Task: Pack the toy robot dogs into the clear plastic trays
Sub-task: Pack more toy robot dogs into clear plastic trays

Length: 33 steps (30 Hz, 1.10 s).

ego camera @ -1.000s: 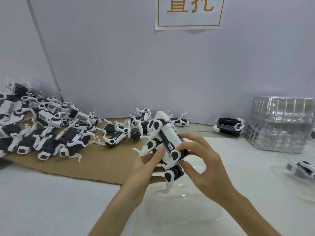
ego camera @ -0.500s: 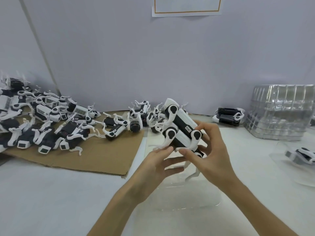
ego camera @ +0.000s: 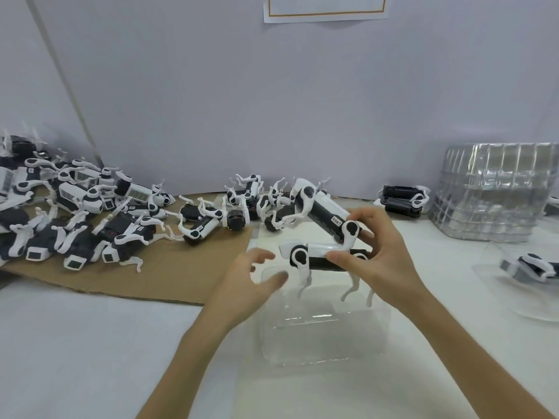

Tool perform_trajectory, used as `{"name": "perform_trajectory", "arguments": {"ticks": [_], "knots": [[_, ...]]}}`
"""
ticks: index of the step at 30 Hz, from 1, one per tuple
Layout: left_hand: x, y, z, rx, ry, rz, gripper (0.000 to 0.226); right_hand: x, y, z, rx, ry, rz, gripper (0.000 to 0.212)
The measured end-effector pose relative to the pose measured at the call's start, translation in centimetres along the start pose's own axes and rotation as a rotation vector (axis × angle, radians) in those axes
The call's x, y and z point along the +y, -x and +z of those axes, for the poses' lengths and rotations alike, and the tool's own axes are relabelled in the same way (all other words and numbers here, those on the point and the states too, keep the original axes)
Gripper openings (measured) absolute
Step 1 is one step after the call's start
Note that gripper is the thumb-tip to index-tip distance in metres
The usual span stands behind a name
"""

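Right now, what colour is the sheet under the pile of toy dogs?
Brown. The cardboard sheet shows best in the head view, the only one.

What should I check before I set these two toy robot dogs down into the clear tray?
1. Right hand grips the upper toy robot dog and the lower toy robot dog: ok.
2. Left hand free, open beside the lower dog: ok.
3. Clear plastic tray lies under the dogs: ok.
4. Lower dog's legs folded flat: not ok, they hang down.
5. Tray cavities match the dogs' shape: cannot tell.
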State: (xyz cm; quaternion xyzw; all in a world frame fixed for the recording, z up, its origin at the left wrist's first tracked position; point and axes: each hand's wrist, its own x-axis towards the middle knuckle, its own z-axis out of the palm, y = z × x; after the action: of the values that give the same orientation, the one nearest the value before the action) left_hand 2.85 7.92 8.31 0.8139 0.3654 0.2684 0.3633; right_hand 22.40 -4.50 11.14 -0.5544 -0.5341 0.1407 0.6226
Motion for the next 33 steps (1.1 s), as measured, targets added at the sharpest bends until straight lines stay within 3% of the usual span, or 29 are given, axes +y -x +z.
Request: {"name": "perform_trajectory", "arguments": {"ticks": [4, 8, 12, 17, 19, 21, 24, 30, 33], "knots": [[-0.5, -0.2, 1.0, -0.274, 0.061, -0.024, 0.043, 0.7, -0.4, -0.1, -0.071, 0.051, 0.106, 0.052], [-0.6, -0.4, 1.2, -0.223, 0.158, 0.025, 0.056, 1.2, -0.5, -0.4, -0.128, 0.009, 0.198, 0.046], [-0.6, -0.3, 1.3, -0.093, 0.141, 0.129, 0.045, 1.4, -0.8, -0.5, 0.000, -0.261, 0.281, 0.017], [-1.0, -0.3, 1.6, -0.111, 0.113, 0.178, 0.037, 2.1, -1.4, -1.9, 0.389, -0.386, 0.379, 0.022], [-1.0, -0.4, 1.6, -0.114, 0.116, 0.170, 0.038, 2.6, -1.5, -2.8, 0.436, -0.225, 0.389, 0.020], [-1.0, -0.5, 1.6, -0.123, 0.119, 0.165, 0.039, 3.2, -1.6, -3.1, 0.385, -0.055, 0.404, 0.015], [-1.1, -0.5, 1.6, -0.134, 0.119, 0.167, 0.039, 3.1, -1.5, -2.2, 0.200, -0.017, 0.417, 0.009], [-1.0, -0.4, 1.3, -0.150, 0.140, 0.156, 0.038, 1.4, -0.5, -1.4, -0.447, 0.361, 0.166, 0.009], [-1.0, -0.4, 1.3, -0.155, 0.149, 0.154, 0.038, 0.9, -0.3, -1.6, -0.499, 0.446, 0.137, 0.016]]}}
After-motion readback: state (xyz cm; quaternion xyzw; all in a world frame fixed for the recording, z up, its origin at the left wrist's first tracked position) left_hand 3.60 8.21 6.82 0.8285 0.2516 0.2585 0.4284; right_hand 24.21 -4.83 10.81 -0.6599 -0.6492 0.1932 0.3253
